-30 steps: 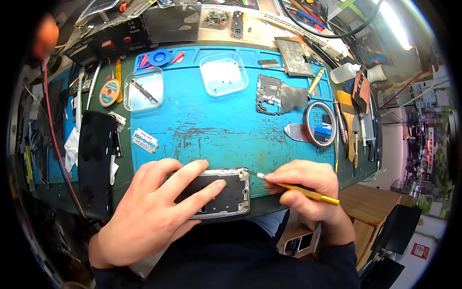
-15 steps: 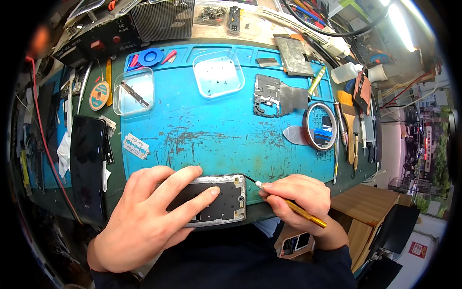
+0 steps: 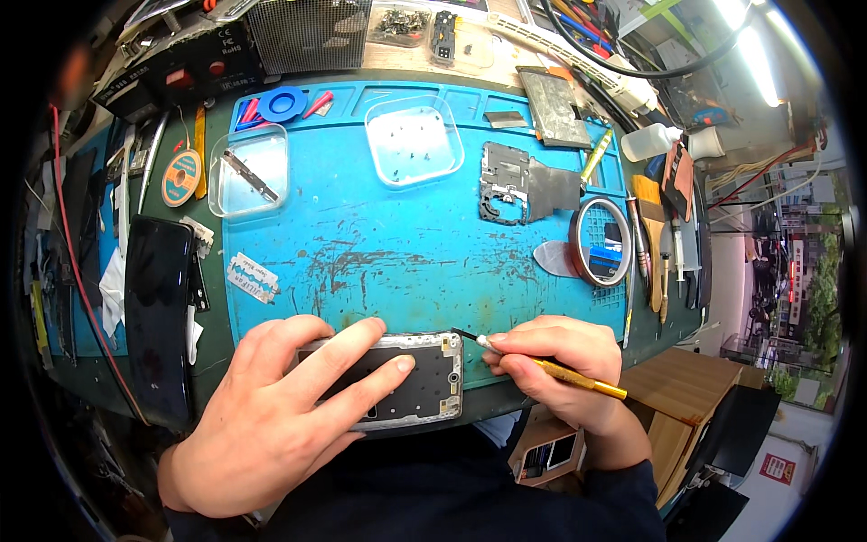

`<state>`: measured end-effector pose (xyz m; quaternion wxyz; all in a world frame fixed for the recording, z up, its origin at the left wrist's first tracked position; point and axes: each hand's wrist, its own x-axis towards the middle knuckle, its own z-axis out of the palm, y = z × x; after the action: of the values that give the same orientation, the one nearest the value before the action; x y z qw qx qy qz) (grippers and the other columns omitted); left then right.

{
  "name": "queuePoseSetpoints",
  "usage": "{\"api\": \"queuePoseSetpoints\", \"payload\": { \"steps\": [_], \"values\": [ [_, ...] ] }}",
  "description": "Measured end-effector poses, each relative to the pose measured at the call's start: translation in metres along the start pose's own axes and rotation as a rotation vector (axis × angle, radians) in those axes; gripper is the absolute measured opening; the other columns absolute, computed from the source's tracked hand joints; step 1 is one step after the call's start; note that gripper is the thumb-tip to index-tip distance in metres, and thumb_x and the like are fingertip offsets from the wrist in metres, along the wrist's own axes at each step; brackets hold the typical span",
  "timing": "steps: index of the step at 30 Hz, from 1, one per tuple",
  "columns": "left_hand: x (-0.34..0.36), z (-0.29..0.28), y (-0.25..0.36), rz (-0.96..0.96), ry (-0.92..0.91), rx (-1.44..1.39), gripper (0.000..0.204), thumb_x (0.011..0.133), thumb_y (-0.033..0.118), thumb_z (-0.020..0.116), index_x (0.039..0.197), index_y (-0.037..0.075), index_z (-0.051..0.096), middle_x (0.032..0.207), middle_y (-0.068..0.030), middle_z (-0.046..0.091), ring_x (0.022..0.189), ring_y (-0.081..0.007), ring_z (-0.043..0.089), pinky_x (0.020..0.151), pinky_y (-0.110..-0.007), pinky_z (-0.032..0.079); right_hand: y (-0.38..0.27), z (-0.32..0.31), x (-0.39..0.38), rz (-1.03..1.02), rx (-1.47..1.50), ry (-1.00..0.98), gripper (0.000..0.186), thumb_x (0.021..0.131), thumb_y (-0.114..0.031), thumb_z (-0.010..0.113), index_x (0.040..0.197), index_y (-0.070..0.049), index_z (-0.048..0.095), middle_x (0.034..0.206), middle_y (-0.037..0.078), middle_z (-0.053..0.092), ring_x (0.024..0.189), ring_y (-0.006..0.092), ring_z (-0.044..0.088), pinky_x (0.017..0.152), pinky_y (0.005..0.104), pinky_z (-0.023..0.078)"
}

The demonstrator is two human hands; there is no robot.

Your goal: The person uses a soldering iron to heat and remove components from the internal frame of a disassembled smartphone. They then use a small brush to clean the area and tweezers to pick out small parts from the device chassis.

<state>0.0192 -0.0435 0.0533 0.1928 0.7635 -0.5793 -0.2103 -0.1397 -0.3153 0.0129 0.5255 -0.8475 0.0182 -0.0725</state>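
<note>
A phone frame (image 3: 432, 384) with a dark inner plate and silvery rim lies at the mat's near edge. My left hand (image 3: 262, 411) grips it from the left, the index and middle fingers stretched over its face and the thumb side along its near edge. In a pinch, my right hand (image 3: 571, 361) holds a thin hobby knife (image 3: 587, 379) with a gold handle and a dark, narrow blade. The blade's tip is at the frame's far right corner; whether it touches the rim I cannot tell. My left palm hides the frame's left end.
The blue work mat (image 3: 388, 280) carries a tray of screws (image 3: 414, 167), a second clear tray (image 3: 237, 203), a razor blade (image 3: 253, 277), a phone inner cover (image 3: 506, 185) and a tape roll (image 3: 574, 244). A dark phone screen (image 3: 161, 316) lies left; brushes (image 3: 648, 203) lie right.
The knife's handle has swung lower and its tip has shifted slightly left along the frame's corner. My left hand keeps its grip. The whole view has shifted slightly.
</note>
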Motion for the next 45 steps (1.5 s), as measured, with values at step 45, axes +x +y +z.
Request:
{"api": "queuePoseSetpoints", "payload": {
  "steps": [45],
  "values": [
    [0.000,0.000,0.007,-0.041,-0.009,0.005,0.086,0.063,0.015,0.092,0.146,0.017,0.069,0.156,-0.0094,0.055,0.127,-0.0339,0.054,0.110,-0.048,0.044,0.006,0.007,0.007,-0.178,-0.186,0.063,0.033,0.093,-0.009,0.085,0.124,0.000,0.077,0.105,0.016,0.080,0.090,0.0287,0.078,0.079,0.0356,0.062]
  ]
}}
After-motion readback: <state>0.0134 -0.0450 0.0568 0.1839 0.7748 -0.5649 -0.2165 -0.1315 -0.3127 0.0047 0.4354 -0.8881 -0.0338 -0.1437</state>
